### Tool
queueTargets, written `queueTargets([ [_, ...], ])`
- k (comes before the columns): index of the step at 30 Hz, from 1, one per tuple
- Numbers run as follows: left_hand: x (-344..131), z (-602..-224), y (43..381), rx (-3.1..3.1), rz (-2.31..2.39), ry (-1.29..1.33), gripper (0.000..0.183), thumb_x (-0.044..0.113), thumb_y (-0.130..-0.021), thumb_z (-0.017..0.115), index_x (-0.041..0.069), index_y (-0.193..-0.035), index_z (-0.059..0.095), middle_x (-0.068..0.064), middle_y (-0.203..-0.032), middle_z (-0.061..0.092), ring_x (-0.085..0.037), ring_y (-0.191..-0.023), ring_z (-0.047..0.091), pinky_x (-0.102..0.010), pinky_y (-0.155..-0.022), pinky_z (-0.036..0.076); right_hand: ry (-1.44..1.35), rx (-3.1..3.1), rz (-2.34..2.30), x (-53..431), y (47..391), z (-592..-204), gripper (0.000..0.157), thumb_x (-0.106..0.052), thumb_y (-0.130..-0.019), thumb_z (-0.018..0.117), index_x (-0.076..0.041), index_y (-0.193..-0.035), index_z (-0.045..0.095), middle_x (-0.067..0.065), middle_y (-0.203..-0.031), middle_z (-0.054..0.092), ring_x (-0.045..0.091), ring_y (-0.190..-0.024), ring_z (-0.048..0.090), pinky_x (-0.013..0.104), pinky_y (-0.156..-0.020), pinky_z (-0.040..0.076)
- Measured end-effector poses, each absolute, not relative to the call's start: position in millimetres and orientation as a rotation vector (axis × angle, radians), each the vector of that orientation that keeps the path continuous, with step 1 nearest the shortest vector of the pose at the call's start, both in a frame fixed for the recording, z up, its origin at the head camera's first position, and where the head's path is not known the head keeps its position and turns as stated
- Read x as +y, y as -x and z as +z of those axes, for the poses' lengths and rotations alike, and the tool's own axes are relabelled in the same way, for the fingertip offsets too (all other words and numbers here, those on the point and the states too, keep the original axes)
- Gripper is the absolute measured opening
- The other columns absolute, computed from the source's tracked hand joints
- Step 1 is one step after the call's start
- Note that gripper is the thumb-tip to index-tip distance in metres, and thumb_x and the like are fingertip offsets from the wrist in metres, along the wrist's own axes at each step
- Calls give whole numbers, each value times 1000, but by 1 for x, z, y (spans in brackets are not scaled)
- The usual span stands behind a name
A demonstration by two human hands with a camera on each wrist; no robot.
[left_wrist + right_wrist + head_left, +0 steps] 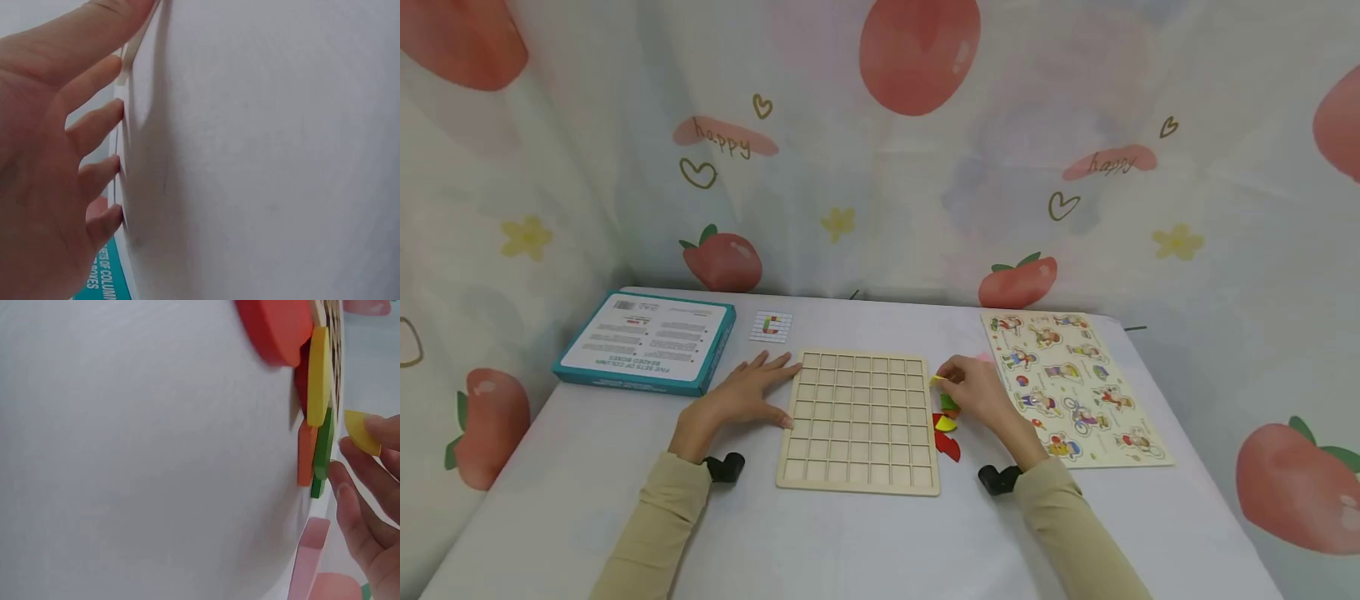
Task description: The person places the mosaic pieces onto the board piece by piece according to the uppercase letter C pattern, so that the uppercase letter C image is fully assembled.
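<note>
My right hand (977, 390) pinches a yellow fan-shaped wooden piece (360, 432) between thumb and fingers, by the upper right edge of a wooden grid board (858, 490). My left hand (741, 396) is spread, with thumb and index fingertip at the board's left edge. Right of the board lie several loose pieces: a red piece (948, 447), another yellow piece (947, 425) lying over a red one, and a green piece (324, 444) against an orange piece (306, 453). A pink piece (308, 559) stands out below them in the right wrist view.
A small card (771, 327) with a coloured pattern on a grid lies behind the board. At the back left is a teal and white box (643, 342). A picture puzzle board (1075, 387) with cartoon figures lies to the right, beside my right forearm.
</note>
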State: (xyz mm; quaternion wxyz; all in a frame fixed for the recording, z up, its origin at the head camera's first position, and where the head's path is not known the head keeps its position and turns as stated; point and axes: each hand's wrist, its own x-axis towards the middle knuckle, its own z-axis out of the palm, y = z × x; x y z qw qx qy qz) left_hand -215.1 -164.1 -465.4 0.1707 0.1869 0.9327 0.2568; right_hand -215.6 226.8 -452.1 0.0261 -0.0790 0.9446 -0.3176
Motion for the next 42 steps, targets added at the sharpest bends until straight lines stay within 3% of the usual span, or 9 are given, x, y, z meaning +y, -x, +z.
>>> queueTargets([
  [6, -168, -466, 215, 2644, 759, -525, 100, 42, -77, 89, 15, -159, 40, -13, -171, 22, -46, -159, 3, -64, -127, 1, 265, 2872, -1119, 219, 220, -451, 15, -14, -95, 73, -6, -108, 75, 9, -101, 77, 21, -88, 69, 24, -70, 54],
  [13, -164, -465, 216, 2629, 778, -509, 99, 41, -77, 89, 15, -159, 40, -13, -171, 23, -45, -159, 3, -65, -127, 1, 314, 2736, -1206, 211, 227, -448, 18, -11, -98, 69, -4, -114, 74, 11, -98, 77, 21, -80, 71, 24, -71, 58],
  [19, -163, -463, 215, 2614, 773, -490, 99, 39, -77, 89, 15, -160, 39, -14, -171, 22, -45, -159, 3, -66, -126, 1, 400, 2744, -1087, 198, 237, -446, 15, -11, -97, 70, -6, -110, 77, 8, -100, 76, 17, -83, 66, 27, -76, 57],
  [33, -162, -461, 216, 2610, 763, -458, 98, 37, -78, 89, 18, -160, 39, -10, -172, 20, -42, -160, 1, -63, -127, -1, 500, 2709, -1036, 170, 247, -448, 16, -8, -92, 75, -4, -108, 73, 9, -99, 73, 19, -88, 68, 35, -84, 59],
  [42, -161, -460, 215, 2612, 749, -450, 98, 37, -79, 89, 18, -160, 39, -11, -172, 20, -42, -160, 2, -64, -127, 0, 610, 2734, -986, 159, 250, -449, 10, -7, -93, 73, -5, -103, 74, 8, -96, 75, 18, -85, 68, 35, -82, 60],
])
